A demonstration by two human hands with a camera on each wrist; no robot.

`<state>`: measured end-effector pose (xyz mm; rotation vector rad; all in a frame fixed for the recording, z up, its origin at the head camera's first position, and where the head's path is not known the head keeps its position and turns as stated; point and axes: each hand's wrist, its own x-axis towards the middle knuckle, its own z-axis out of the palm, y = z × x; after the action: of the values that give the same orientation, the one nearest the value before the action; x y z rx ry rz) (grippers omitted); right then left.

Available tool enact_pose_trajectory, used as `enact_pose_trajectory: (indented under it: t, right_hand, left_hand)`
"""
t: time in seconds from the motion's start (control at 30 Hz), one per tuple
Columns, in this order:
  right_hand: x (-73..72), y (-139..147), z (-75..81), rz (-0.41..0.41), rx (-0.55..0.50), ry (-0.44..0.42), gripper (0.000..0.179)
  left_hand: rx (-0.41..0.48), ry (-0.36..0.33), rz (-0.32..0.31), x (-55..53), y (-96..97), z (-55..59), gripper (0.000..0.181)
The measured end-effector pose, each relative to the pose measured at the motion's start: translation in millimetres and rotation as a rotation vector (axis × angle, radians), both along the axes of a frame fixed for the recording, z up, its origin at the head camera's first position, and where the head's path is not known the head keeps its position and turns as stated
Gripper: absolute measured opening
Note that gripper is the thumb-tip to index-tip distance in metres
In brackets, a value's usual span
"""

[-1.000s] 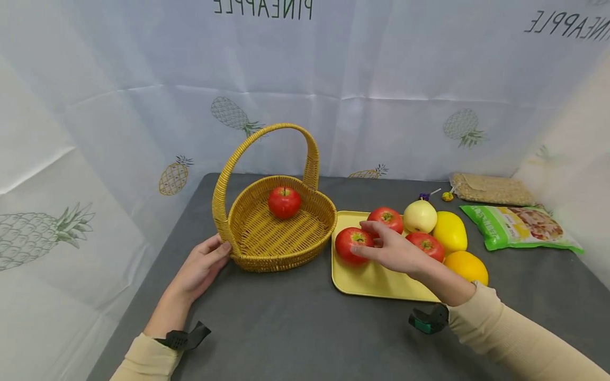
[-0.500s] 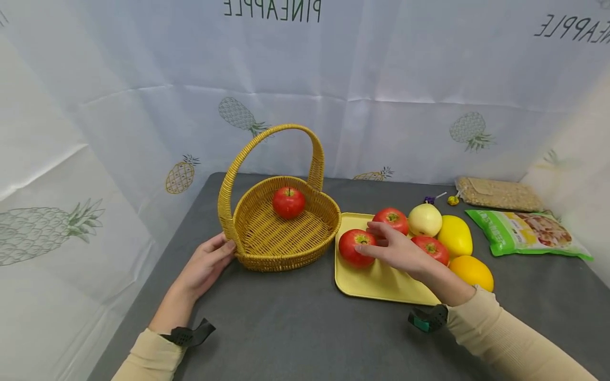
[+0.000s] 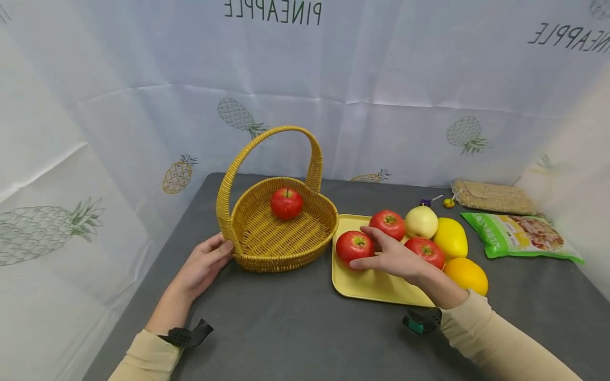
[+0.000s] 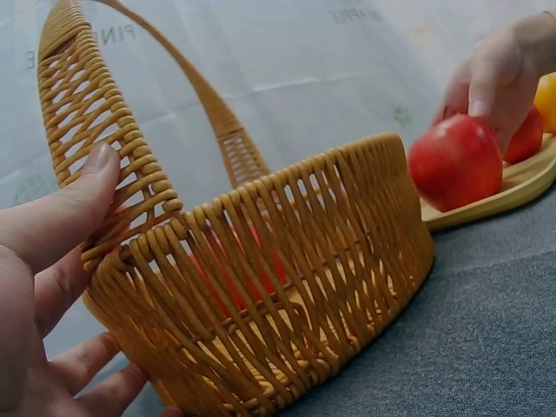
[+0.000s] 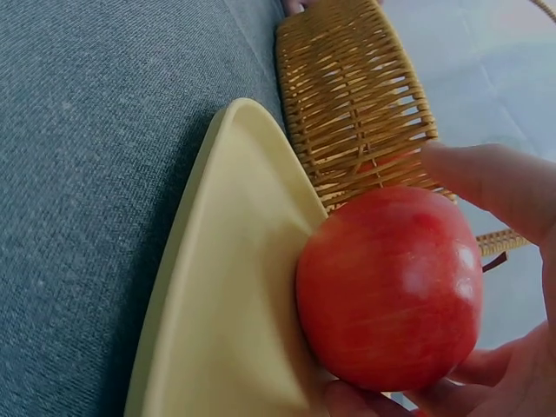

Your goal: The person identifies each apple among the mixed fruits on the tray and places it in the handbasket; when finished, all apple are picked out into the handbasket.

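A yellow wicker basket [image 3: 281, 262] with a tall arched handle holds one red apple [image 3: 286, 203]. My left hand [image 3: 205, 267] grips the basket at its left side, by the foot of the handle; in the left wrist view the thumb [image 4: 82, 195] lies on the handle's weave. At the left end of a yellow tray [image 3: 362, 290], my right hand [image 3: 393, 256] has its fingers and thumb round another red apple [image 3: 353, 247]. In the right wrist view this apple [image 5: 391, 287] is beside the tray's wall; whether it touches the tray's bottom cannot be told.
Two more red apples [image 3: 387, 225], a pale round fruit [image 3: 421, 221], a yellow fruit [image 3: 451, 238] and an orange [image 3: 466, 275] lie on or by the tray. Behind are two lollipops [image 3: 448, 202], a bag of grain [image 3: 493, 197] and a green food packet [image 3: 524, 236]. A curtain hangs behind.
My right thumb has moved from over the apple's face down to its lower front side. The left hand and the basket stay in place while the head view shifts slightly.
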<state>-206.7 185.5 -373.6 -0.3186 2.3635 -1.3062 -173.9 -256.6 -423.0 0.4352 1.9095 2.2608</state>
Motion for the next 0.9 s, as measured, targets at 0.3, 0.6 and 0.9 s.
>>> enact_pose_trajectory:
  t: [0.3,0.6,0.9]
  right_hand:
    - [4.6,5.4,1.7,0.027,-0.031,-0.054,0.097]
    - [4.2,-5.3,-2.6,0.012,0.026,0.012,0.091]
    - [1.8,-15.8,-4.5,-0.055,0.063,0.051,0.085]
  left_hand:
    - [0.024,0.011,-0.028,0.5,1.7,-5.4,0.025]
    - [0.027,0.023,-0.022,-1.3,-1.6,-3.8,0.024]
    - [0.034,0.018,-0.022,-1.9,-1.4,-1.7,0.024]
